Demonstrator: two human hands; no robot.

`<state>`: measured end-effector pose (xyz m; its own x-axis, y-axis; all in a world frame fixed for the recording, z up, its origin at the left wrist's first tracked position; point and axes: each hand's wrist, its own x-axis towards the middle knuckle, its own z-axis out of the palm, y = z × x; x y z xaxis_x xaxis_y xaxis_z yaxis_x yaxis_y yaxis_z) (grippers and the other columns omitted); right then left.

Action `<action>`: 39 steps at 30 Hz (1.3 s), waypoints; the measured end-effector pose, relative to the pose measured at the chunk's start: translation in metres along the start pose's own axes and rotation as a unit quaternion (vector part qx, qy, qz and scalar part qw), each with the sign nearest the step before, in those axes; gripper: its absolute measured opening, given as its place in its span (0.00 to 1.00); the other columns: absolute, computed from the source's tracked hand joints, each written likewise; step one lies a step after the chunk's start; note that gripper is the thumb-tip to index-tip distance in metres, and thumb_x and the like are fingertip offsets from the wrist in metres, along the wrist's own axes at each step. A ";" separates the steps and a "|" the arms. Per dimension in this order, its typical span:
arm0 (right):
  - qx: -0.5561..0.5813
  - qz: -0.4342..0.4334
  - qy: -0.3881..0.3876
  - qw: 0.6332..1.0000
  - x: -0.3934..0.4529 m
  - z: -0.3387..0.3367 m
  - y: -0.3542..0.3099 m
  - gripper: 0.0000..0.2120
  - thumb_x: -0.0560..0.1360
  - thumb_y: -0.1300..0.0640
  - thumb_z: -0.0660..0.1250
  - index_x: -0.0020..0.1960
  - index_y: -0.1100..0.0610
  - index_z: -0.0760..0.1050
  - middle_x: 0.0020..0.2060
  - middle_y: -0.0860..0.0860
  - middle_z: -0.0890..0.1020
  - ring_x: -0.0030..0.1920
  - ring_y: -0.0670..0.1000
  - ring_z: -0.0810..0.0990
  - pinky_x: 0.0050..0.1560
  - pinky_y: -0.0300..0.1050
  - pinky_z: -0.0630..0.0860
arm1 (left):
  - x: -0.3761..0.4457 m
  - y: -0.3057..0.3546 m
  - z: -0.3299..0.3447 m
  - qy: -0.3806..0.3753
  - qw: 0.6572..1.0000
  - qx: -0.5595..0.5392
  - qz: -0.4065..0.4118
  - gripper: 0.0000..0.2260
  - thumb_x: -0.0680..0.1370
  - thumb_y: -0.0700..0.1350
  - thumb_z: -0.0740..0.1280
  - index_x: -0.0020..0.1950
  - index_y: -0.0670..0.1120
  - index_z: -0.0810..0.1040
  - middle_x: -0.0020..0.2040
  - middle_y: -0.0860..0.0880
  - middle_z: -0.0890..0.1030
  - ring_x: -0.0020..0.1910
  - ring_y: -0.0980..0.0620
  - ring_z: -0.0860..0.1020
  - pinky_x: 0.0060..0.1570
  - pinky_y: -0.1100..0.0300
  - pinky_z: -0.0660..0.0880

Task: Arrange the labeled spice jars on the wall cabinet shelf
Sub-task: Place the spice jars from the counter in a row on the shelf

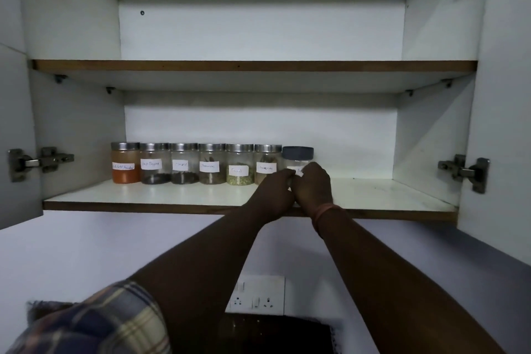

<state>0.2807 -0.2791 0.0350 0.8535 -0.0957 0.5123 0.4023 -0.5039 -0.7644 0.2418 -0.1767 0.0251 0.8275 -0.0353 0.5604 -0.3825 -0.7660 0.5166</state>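
Reaching onto the lower shelf (143, 194), my right hand (313, 182) curls around the front of the dark-lidded jar (298, 153), and my left hand (277, 185) presses in beside it, fingers bent against the same jar (its label mostly hidden). It ends a row touching 6 steel-lidded jars (184, 164) running leftward along the back wall.

There is just one camera, worn on the person's head. It looks forward and up into an open wall cabinet (258, 37), close enough that the cabinet fills most of the picture. The lower shelf (143, 195) sits about in the middle. The person's arms reach in from the bottom edge. The view is wide and bends at the sides.
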 end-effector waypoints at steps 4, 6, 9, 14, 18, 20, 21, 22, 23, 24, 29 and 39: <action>-0.006 -0.135 0.052 0.989 -0.048 -0.015 -0.005 0.08 0.78 0.64 0.63 0.54 0.66 0.79 0.52 0.62 0.82 0.55 0.62 0.81 0.53 0.49 0.76 | -0.039 0.007 -0.013 0.067 0.994 -0.065 0.059 0.25 0.71 0.30 0.65 0.68 0.41 0.78 0.61 0.43 0.83 0.58 0.46 0.82 0.57 0.52 0.80; -0.009 -0.186 0.058 0.981 -0.081 -0.019 -0.001 0.10 0.78 0.64 0.64 0.56 0.64 0.79 0.53 0.60 0.82 0.56 0.60 0.81 0.54 0.46 0.75 | -0.069 0.010 -0.017 0.115 0.987 -0.073 0.086 0.25 0.70 0.34 0.59 0.65 0.44 0.80 0.60 0.46 0.83 0.58 0.49 0.81 0.59 0.53 0.80; -0.023 -0.190 0.067 0.979 -0.132 -0.022 0.015 0.09 0.76 0.62 0.65 0.55 0.61 0.79 0.51 0.57 0.82 0.54 0.57 0.80 0.55 0.50 0.77 | -0.120 0.004 -0.009 0.137 0.988 -0.028 0.068 0.24 0.69 0.35 0.56 0.61 0.45 0.81 0.58 0.47 0.84 0.59 0.48 0.81 0.61 0.52 0.78; -0.046 -0.102 0.012 0.994 -0.238 -0.013 0.049 0.06 0.76 0.62 0.64 0.49 0.60 0.79 0.48 0.55 0.82 0.52 0.55 0.80 0.53 0.51 0.78 | -0.230 -0.014 0.022 0.052 0.998 -0.034 -0.027 0.24 0.70 0.30 0.58 0.62 0.44 0.81 0.59 0.47 0.83 0.61 0.48 0.80 0.63 0.51 0.76; -0.087 -0.060 -0.054 0.993 -0.325 -0.007 0.073 0.05 0.76 0.62 0.63 0.47 0.58 0.78 0.48 0.56 0.82 0.51 0.57 0.80 0.54 0.51 0.78 | -0.315 -0.029 0.048 -0.031 0.996 -0.040 -0.072 0.14 0.74 0.42 0.65 0.60 0.44 0.81 0.56 0.44 0.84 0.56 0.44 0.82 0.55 0.53 0.77; -0.099 -0.027 -0.089 0.991 -0.367 -0.003 0.087 0.06 0.76 0.61 0.62 0.47 0.58 0.78 0.48 0.56 0.82 0.51 0.57 0.80 0.54 0.52 0.78 | -0.356 -0.035 0.063 -0.069 0.992 -0.049 -0.090 0.14 0.74 0.47 0.66 0.58 0.46 0.81 0.54 0.44 0.85 0.53 0.44 0.83 0.50 0.56 0.76; -0.104 -0.009 -0.104 0.989 -0.388 -0.002 0.095 0.06 0.76 0.62 0.62 0.47 0.59 0.78 0.48 0.57 0.82 0.50 0.58 0.80 0.53 0.53 0.78 | -0.377 -0.036 0.071 -0.079 0.990 -0.060 -0.104 0.12 0.75 0.45 0.66 0.57 0.47 0.81 0.53 0.44 0.85 0.52 0.44 0.83 0.47 0.58 0.74; -0.110 0.011 -0.115 0.987 -0.408 -0.002 0.103 0.06 0.76 0.62 0.62 0.47 0.60 0.78 0.48 0.57 0.82 0.50 0.58 0.80 0.53 0.54 0.77 | -0.399 -0.039 0.081 -0.087 0.986 -0.068 -0.121 0.11 0.75 0.43 0.66 0.56 0.47 0.82 0.52 0.44 0.86 0.51 0.44 0.84 0.45 0.59 0.72; -0.115 0.032 -0.124 0.985 -0.427 -0.002 0.113 0.06 0.77 0.63 0.63 0.48 0.61 0.79 0.48 0.58 0.82 0.51 0.58 0.81 0.54 0.55 0.77 | -0.420 -0.041 0.091 -0.100 0.982 -0.077 -0.141 0.10 0.76 0.41 0.67 0.55 0.47 0.82 0.51 0.44 0.86 0.51 0.44 0.84 0.44 0.60 0.71; -0.120 0.055 -0.136 0.982 -0.445 -0.003 0.122 0.06 0.77 0.63 0.63 0.49 0.61 0.79 0.49 0.58 0.82 0.51 0.58 0.81 0.55 0.55 0.77 | -0.440 -0.045 0.101 -0.115 0.975 -0.087 -0.167 0.10 0.76 0.40 0.67 0.55 0.46 0.82 0.52 0.44 0.86 0.51 0.44 0.84 0.45 0.60 0.72; -0.141 0.157 -0.216 0.953 -0.525 -0.011 0.174 0.06 0.78 0.59 0.66 0.53 0.59 0.79 0.53 0.57 0.81 0.55 0.57 0.80 0.61 0.54 0.77 | -0.532 -0.054 0.140 -0.202 0.941 -0.071 -0.261 0.11 0.79 0.42 0.66 0.59 0.42 0.82 0.57 0.41 0.85 0.58 0.42 0.83 0.57 0.51 0.78; -0.105 0.293 -0.372 0.874 -0.579 -0.001 0.255 0.21 0.77 0.55 0.71 0.68 0.59 0.76 0.67 0.58 0.79 0.69 0.59 0.77 0.71 0.54 0.72 | -0.581 -0.066 0.190 -0.207 0.767 -0.271 -0.544 0.16 0.79 0.33 0.68 0.66 0.35 0.77 0.60 0.34 0.82 0.45 0.44 0.82 0.30 0.62 0.81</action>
<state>-0.1110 -0.3529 -0.4567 0.9031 0.1551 -0.4004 -0.1800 -0.7098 -0.6810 -0.1358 -0.2281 -0.4580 0.7947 0.1492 -0.5884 0.6047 -0.1112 0.7886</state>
